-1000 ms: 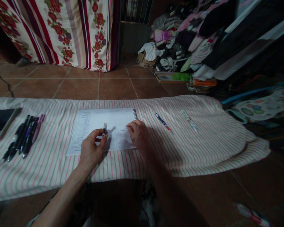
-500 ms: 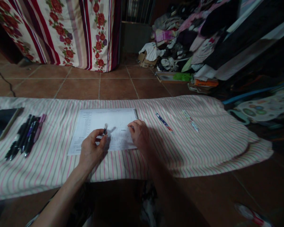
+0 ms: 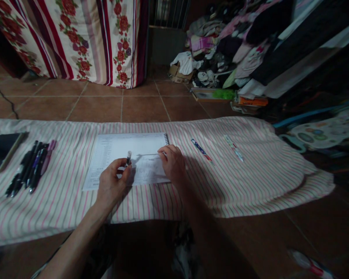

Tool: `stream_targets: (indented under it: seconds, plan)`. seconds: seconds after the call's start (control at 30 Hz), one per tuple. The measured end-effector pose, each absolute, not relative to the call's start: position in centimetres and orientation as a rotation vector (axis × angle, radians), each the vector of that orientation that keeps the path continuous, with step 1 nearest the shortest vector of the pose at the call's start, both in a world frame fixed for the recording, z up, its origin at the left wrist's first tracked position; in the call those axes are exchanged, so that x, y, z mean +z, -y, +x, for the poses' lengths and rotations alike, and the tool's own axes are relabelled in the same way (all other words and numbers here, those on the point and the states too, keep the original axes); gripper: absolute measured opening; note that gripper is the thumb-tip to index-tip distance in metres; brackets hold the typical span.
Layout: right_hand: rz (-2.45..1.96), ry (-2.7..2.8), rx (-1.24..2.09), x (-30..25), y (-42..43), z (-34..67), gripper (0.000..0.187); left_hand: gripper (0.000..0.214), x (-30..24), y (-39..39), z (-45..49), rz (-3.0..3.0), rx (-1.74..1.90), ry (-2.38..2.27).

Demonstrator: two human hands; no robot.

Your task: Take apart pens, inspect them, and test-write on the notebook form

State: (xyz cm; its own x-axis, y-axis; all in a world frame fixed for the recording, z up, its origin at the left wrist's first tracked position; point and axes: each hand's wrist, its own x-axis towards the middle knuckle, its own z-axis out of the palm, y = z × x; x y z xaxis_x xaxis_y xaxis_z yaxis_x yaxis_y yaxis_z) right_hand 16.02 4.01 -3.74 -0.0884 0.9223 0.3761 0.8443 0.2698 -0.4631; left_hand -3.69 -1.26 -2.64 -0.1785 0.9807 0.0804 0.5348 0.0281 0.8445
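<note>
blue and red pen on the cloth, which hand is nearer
Right. The right hand lies just left of the blue and red pen; the left hand is farther left.

The one view comes from the person's head, facing forward and tilted steeply down onto the striped cloth (image 3: 250, 170), with tiled floor (image 3: 133, 104) beyond it. It sits close above the notebook (image 3: 116, 149), which lies just below frame centre; the top edge takes in a floral hanging (image 3: 75, 38) and, dimly, what seems a clothes pile (image 3: 221, 50)
</note>
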Motion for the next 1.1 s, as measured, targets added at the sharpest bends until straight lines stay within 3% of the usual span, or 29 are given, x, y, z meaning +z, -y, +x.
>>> stream_targets:
  seconds: [0.37,0.73,1.1]
  plan:
    - [-1.39,1.545,0.69,-2.7,-4.2,16.2,0.012,0.027,-2.8,1.0,-3.6,1.569,1.066,-1.756]
    - [-1.126,1.65,0.77,-2.1,-2.3,12.9,0.021,0.026,-2.5,0.9,-2.3,1.67,1.048,-1.676]
    - [-1.137,1.376,1.136,-2.3,-1.9,11.9,0.009,0.029,-2.4,1.4,-1.6,1.962,0.976,-1.739]
